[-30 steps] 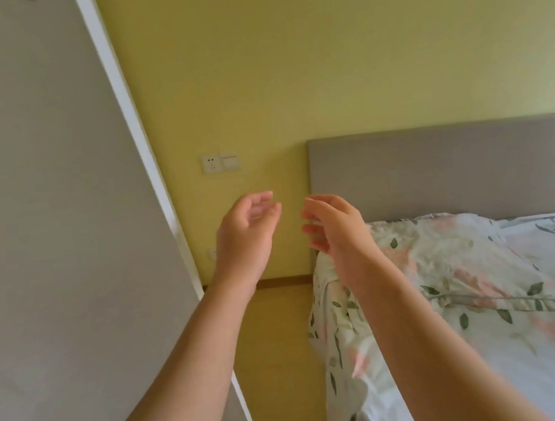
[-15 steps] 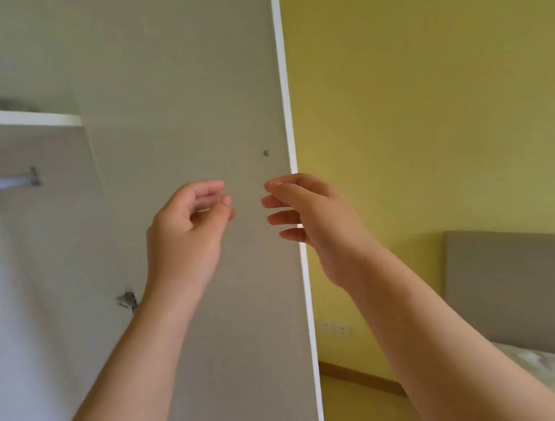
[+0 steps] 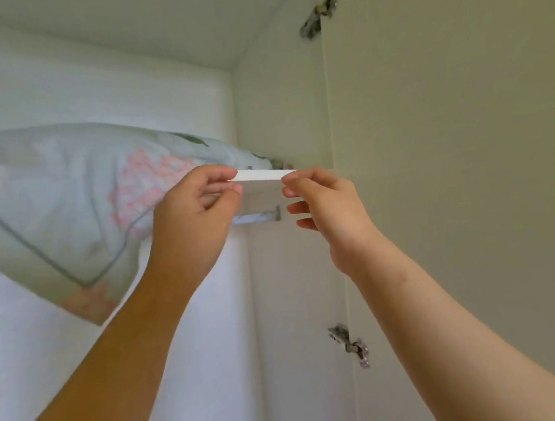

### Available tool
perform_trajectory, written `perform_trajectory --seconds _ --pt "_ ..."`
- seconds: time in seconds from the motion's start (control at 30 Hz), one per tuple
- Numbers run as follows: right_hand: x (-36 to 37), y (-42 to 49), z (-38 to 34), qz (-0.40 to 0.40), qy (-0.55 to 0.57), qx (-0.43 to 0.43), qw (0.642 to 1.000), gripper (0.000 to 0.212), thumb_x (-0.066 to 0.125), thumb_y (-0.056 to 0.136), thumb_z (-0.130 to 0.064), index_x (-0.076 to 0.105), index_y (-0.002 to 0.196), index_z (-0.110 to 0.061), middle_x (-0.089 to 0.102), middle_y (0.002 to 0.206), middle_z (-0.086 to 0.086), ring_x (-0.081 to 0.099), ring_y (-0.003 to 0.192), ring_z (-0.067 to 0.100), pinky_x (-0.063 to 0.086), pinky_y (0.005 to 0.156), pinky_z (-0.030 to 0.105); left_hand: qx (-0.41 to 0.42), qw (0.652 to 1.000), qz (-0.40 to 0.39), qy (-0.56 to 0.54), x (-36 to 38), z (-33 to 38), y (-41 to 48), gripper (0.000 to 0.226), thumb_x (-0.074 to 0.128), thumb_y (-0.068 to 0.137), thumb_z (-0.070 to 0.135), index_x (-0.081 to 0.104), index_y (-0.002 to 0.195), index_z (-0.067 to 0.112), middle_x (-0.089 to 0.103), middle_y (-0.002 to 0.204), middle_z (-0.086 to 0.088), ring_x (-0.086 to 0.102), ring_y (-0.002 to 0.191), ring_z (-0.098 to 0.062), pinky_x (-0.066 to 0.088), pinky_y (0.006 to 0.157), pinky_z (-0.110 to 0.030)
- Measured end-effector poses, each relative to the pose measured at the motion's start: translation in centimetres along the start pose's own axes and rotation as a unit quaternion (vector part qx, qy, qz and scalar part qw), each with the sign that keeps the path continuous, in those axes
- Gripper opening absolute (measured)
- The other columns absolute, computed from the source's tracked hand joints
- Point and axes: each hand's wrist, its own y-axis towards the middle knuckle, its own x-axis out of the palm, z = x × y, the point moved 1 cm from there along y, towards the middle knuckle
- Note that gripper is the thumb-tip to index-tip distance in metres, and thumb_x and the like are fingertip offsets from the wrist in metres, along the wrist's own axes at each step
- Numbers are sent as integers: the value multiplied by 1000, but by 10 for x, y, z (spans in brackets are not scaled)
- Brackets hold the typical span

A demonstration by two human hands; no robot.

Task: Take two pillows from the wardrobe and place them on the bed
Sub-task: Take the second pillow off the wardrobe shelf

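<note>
A pale green pillow [image 3: 67,202] with pink flowers lies on the wardrobe's upper shelf [image 3: 259,175], and its lower corner hangs over the front edge. My left hand [image 3: 190,224] is raised in front of the pillow's right end, fingers loosely curled, holding nothing. My right hand [image 3: 326,206] is up beside it, just to the right, fingers loosely curled and empty. Both index fingertips sit at the shelf's white edge; I cannot tell whether they touch it. No second pillow and no bed show in this view.
The open wardrobe door [image 3: 449,161] fills the right side, with one hinge at the top [image 3: 319,12] and another lower down [image 3: 350,343]. A metal hanging rail [image 3: 256,217] runs under the shelf. The wardrobe's side panel [image 3: 280,109] stands just behind my hands.
The view has swung left and up, from the bed and yellow wall into the wardrobe. Both hands have risen to the upper shelf, and the pillow has come into sight.
</note>
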Motion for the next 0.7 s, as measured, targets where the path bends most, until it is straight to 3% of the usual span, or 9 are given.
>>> perform_trajectory --seconds 0.1,0.23,0.33,0.4,0.5,0.6,0.7 --pt "47 18 -1 -31 16 -27 999 21 53 89 -12 55 69 -22 55 74 -9 50 68 7 43 53 9 24 997 23 69 -40 -7 18 19 57 88 12 62 88 31 64 82 16 63 78 -5 46 71 -7" --pt "95 35 3 -53 -10 -60 997 21 54 87 -12 56 69 -23 56 72 -9 49 66 6 38 59 17 24 990 58 124 -82 -16 41 21 57 88 15 61 86 35 64 84 17 65 84 -8 49 78 -16" --pt "122 45 8 -67 -33 -80 994 11 54 85 -14 59 79 -21 65 92 2 54 77 10 41 66 18 46 972 73 219 -106 -23 54 20 52 91 14 63 96 29 63 90 18 59 83 6 42 74 -4" --pt "138 53 12 -64 -96 -106 988 13 58 83 -18 61 94 -24 60 115 5 55 93 15 45 79 24 84 920 70 376 -123 -33 64 28 48 91 9 62 111 22 63 113 7 55 104 -6 40 86 -15" --pt "162 62 13 -61 -259 -169 949 47 64 78 -30 51 123 -31 41 138 -3 36 126 24 31 103 37 90 816 28 571 -149 -52 78 42 55 87 12 53 126 26 43 143 0 30 133 -28 31 104 -41" --pt "184 69 15 -89 -360 -217 903 70 65 75 -39 30 136 -37 22 150 -5 20 136 26 20 106 43 22 772 -25 635 -164 -66 85 63 59 84 32 31 140 35 20 155 3 14 142 -26 19 112 -44" --pt "206 75 26 -75 -434 -253 861 76 62 79 -36 19 141 -38 12 155 2 14 140 30 19 108 45 40 739 -25 672 -167 -78 91 62 52 87 37 24 143 34 30 151 6 24 140 -19 14 113 -41"
